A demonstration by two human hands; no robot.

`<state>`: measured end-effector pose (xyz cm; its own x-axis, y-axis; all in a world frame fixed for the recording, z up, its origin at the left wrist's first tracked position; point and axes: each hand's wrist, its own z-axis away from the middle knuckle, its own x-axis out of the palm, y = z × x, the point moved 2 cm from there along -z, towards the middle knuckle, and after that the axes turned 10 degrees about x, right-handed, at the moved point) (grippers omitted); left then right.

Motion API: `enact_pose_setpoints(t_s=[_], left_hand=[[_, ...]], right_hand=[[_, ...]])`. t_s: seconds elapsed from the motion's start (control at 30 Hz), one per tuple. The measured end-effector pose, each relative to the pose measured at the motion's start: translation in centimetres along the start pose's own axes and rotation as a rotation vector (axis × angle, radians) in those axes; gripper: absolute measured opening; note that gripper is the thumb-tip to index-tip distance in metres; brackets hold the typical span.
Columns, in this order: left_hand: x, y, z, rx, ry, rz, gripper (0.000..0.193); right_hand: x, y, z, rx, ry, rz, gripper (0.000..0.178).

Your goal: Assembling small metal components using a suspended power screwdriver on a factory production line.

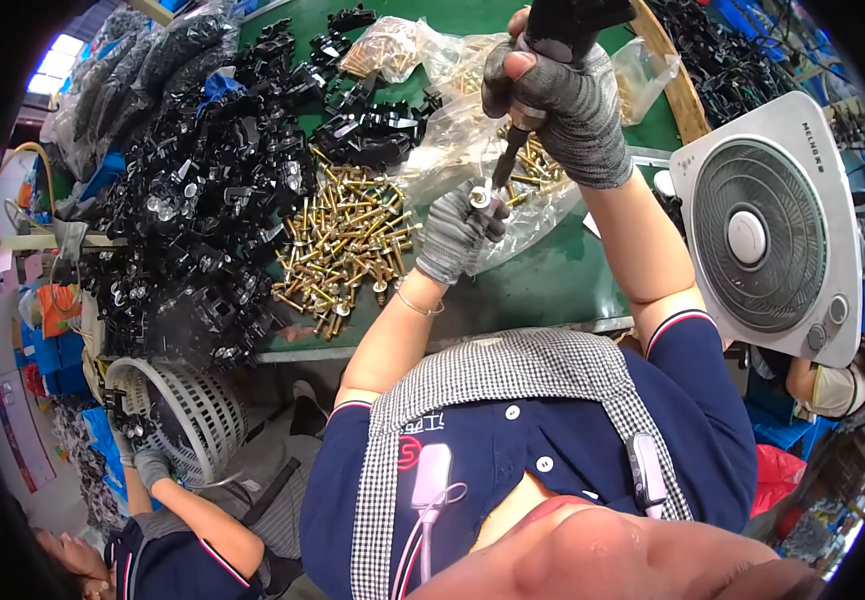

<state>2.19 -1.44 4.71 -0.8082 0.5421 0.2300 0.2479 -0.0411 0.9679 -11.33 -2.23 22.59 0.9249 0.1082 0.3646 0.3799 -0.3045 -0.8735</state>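
Observation:
My right hand (565, 98), in a grey knit glove, grips a black power screwdriver (553, 30) pointing down, its bit (506, 160) meeting a small black part with a silvery washer (483, 200). That part sits pinched in my gloved left hand (450, 235), just above the green table (553, 280). A heap of brass-coloured screws (345, 240) lies left of my left hand. Clear plastic bags (453, 130) with more screws lie under and behind both hands.
A big pile of black plastic parts (203, 200) covers the table's left side. A white box fan (768, 235) stands at the right. A white slatted basket (188, 410) sits below the table edge, where another person's gloved hand (148, 465) reaches. Bagged parts (133, 70) lie far left.

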Motion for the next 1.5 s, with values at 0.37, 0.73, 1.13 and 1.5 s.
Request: enact_pose_setpoints(t_s=[0.37,0.73,1.13,1.5], left_hand=[[-1.5,-2.6,-0.5,-0.146,-0.064,-0.235,0.013],[-1.0,-0.8,0.1,0.129,0.017,-0.393,0.019],[0.7,3.1,0.7,0.621,0.094,-0.665,0.023],[-13.6,4.4,5.8,0.249,-0.954,-1.706,0.015]], right_hand=[[-1.3,3.0,-1.8,-0.48,-0.33,0.065,0.038],[-0.2,2.5,0.5,0.041,0.027,-0.062,0.049],[-0.8,1.1,1.0,-0.004,0.075,-0.007,0.051],[-0.4,0.4,0.8,-0.005,0.267,0.021,0.05]])
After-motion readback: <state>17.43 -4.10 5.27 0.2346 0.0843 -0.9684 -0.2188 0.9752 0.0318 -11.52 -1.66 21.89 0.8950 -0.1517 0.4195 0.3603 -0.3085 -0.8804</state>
